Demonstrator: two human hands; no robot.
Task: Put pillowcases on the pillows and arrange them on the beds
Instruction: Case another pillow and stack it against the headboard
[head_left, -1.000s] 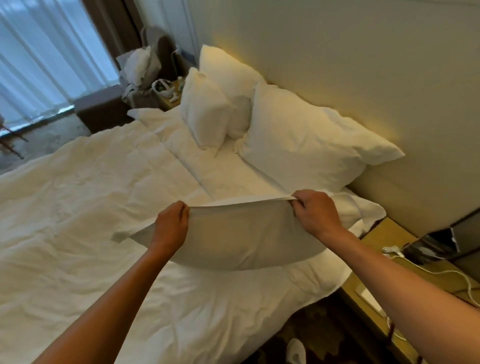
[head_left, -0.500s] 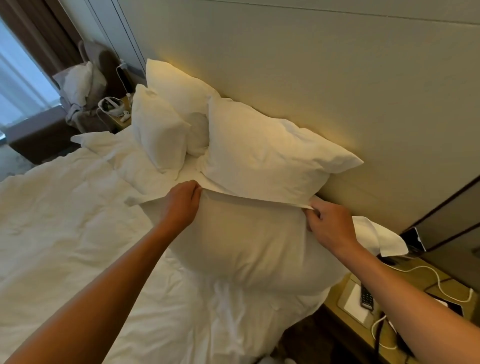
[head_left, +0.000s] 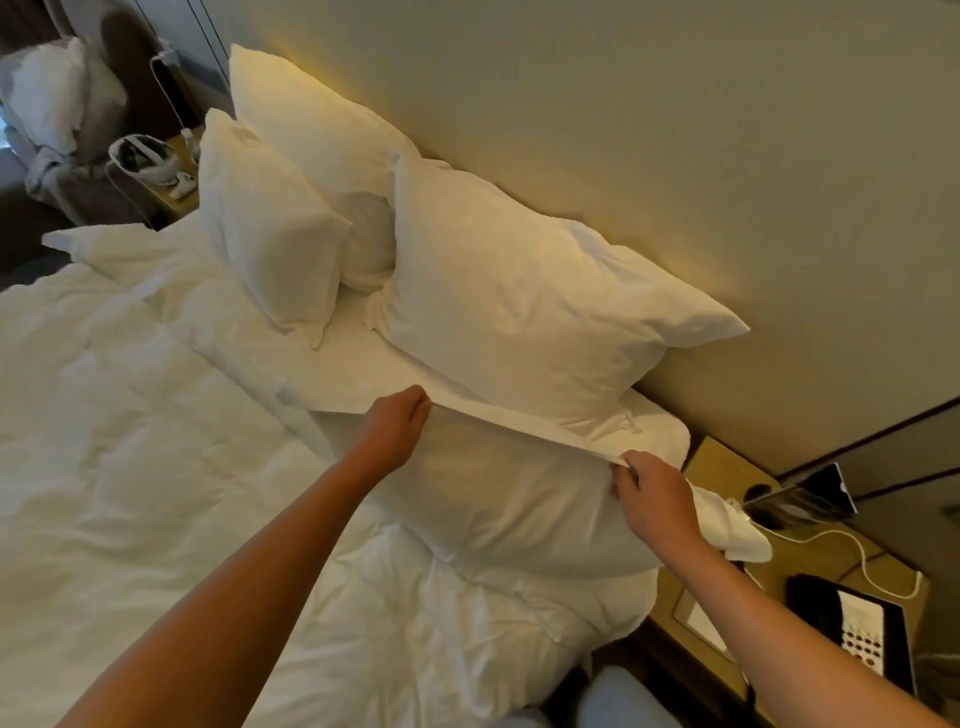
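Observation:
I hold a white cased pillow (head_left: 509, 509) by its top edge over the near corner of the bed (head_left: 130, 467). My left hand (head_left: 395, 431) pinches the left end of that edge, and my right hand (head_left: 657, 493) pinches the right end. The held pillow hangs right in front of a large white pillow (head_left: 524, 306) that leans on the headboard wall. Two more white pillows stand further left: a smaller front pillow (head_left: 260, 228) and a back pillow (head_left: 317, 124) behind it.
A wooden nightstand (head_left: 727, 467) stands at the right with a black telephone (head_left: 857, 629), a white cable (head_left: 852, 551) and a dark tablet-like panel (head_left: 810, 493). A far nightstand holds a white headset (head_left: 143, 158). A chair with white linen (head_left: 47, 98) sits at the top left.
The pillow has moved forward and to the right, from over the duvet to just before the large pillow at the headboard. Both hands keep their grip on its top edge.

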